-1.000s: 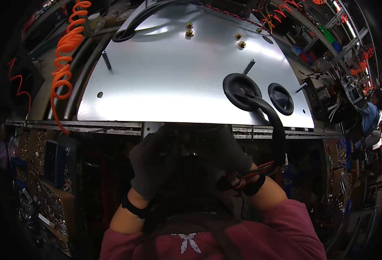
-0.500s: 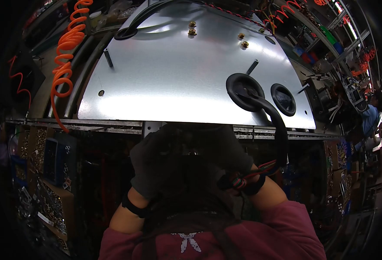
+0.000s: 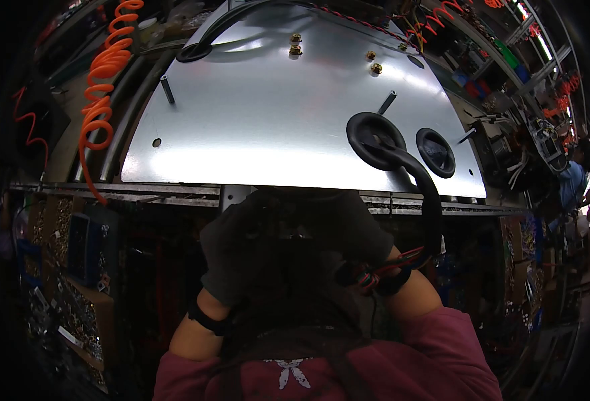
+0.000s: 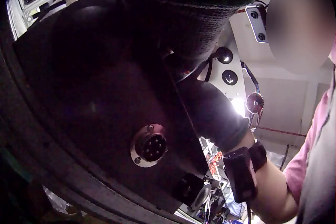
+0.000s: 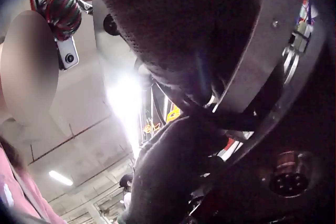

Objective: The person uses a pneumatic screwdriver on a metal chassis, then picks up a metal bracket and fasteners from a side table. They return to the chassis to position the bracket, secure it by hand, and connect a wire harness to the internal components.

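My left hand (image 3: 234, 250), in a dark grey glove, is under the near edge of a bare metal plate (image 3: 241, 144). Opposite it, my gloved right hand (image 3: 362, 230) works close in at the same dark spot. Between them is a dark panel (image 4: 105, 92) carrying a round multi-pin connector (image 4: 152, 145) with a metal flange. In the right wrist view the right glove (image 5: 184, 24) lies against the panel's edge, with the left glove (image 5: 168, 171) below it. Shadow and the panel hide the fingers of both hands, so I cannot tell what they hold.
A thick black cable (image 3: 428, 207) runs from a rubber grommet (image 3: 375, 140) down past my right wrist, ending in a coiled wire bundle (image 3: 365, 275). Metal posts and brass bolts (image 3: 295, 50) stand on the plate. An orange coiled hose (image 3: 101, 87) hangs left; bins of small parts (image 3: 84, 321) sit below.
The head view shifts slightly, moving the plate a little in the frame. Both hands stay in nearly the same place under the plate's near edge.
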A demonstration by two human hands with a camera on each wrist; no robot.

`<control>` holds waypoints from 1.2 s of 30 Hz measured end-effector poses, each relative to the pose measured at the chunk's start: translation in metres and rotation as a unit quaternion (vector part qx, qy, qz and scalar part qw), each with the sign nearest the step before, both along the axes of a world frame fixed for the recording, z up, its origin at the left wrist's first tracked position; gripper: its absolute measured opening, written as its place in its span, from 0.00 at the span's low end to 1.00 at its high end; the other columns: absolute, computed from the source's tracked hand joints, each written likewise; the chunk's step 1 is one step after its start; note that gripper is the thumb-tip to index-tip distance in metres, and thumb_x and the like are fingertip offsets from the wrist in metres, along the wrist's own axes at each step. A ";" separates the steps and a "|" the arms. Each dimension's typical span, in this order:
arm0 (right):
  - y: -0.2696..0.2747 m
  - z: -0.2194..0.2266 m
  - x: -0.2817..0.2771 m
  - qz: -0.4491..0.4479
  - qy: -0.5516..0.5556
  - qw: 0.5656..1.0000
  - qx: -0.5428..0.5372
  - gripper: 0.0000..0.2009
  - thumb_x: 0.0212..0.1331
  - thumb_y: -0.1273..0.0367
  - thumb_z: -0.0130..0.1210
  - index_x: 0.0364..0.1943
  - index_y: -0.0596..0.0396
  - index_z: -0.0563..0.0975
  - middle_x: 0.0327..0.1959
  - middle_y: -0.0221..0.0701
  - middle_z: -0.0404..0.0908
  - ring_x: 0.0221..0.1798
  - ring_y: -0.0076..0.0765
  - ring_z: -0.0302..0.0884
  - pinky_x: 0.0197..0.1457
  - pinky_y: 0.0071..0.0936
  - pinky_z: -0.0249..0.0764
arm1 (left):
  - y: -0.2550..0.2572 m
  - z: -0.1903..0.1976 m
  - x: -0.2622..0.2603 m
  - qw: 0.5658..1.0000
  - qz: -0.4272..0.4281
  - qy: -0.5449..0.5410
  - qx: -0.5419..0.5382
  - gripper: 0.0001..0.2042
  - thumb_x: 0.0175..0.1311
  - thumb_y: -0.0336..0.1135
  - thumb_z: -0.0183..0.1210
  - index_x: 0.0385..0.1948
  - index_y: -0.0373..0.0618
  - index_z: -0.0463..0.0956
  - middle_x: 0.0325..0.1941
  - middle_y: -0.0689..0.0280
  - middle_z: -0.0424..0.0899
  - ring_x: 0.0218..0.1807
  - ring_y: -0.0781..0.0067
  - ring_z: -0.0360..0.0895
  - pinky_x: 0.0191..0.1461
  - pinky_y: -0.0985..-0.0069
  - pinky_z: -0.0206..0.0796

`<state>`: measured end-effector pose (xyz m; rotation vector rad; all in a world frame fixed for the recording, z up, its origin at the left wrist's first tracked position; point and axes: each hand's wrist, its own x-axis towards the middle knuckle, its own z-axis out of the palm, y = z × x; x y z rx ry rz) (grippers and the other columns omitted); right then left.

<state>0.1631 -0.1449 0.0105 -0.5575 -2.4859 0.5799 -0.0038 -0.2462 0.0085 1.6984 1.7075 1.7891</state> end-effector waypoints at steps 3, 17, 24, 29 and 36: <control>0.004 -0.006 0.002 0.011 -0.004 1.000 0.025 0.06 0.49 0.68 0.58 0.30 0.51 0.81 0.25 0.33 0.81 0.26 0.40 0.80 0.27 0.34 0.72 | -0.001 0.006 0.001 1.000 -0.006 0.011 -0.004 0.10 0.56 0.27 0.64 0.40 0.40 0.82 0.27 0.61 0.84 0.27 0.71 0.84 0.30 0.78 0.73; 0.004 -0.001 0.006 -0.010 -0.104 0.994 0.004 0.20 0.49 0.66 0.63 0.51 0.46 0.79 0.40 0.28 0.82 0.38 0.35 0.81 0.40 0.30 0.77 | -0.001 0.001 -0.004 0.999 -0.010 0.032 -0.003 0.12 0.56 0.26 0.63 0.43 0.40 0.81 0.29 0.59 0.85 0.29 0.66 0.85 0.32 0.76 0.74; 0.004 -0.006 0.005 -0.016 -0.078 0.997 0.002 0.20 0.52 0.70 0.61 0.53 0.48 0.78 0.40 0.30 0.82 0.39 0.32 0.81 0.41 0.29 0.77 | -0.001 -0.003 -0.003 0.999 0.001 0.039 -0.008 0.13 0.56 0.27 0.63 0.44 0.40 0.80 0.28 0.58 0.84 0.28 0.63 0.84 0.31 0.74 0.74; 0.008 -0.009 0.007 0.032 0.032 0.989 -0.139 0.19 0.55 0.73 0.59 0.53 0.50 0.78 0.41 0.30 0.82 0.39 0.31 0.81 0.41 0.27 0.77 | -0.001 -0.003 -0.004 0.999 -0.014 0.041 -0.004 0.14 0.55 0.27 0.63 0.44 0.40 0.80 0.28 0.58 0.84 0.28 0.64 0.84 0.30 0.74 0.74; -0.001 0.029 -0.005 0.074 0.053 0.983 -0.160 0.18 0.56 0.75 0.59 0.53 0.55 0.78 0.39 0.31 0.83 0.36 0.28 0.81 0.39 0.26 0.77 | -0.001 0.000 -0.003 0.998 -0.002 0.063 0.005 0.14 0.55 0.26 0.62 0.46 0.40 0.80 0.29 0.57 0.84 0.28 0.63 0.84 0.31 0.74 0.74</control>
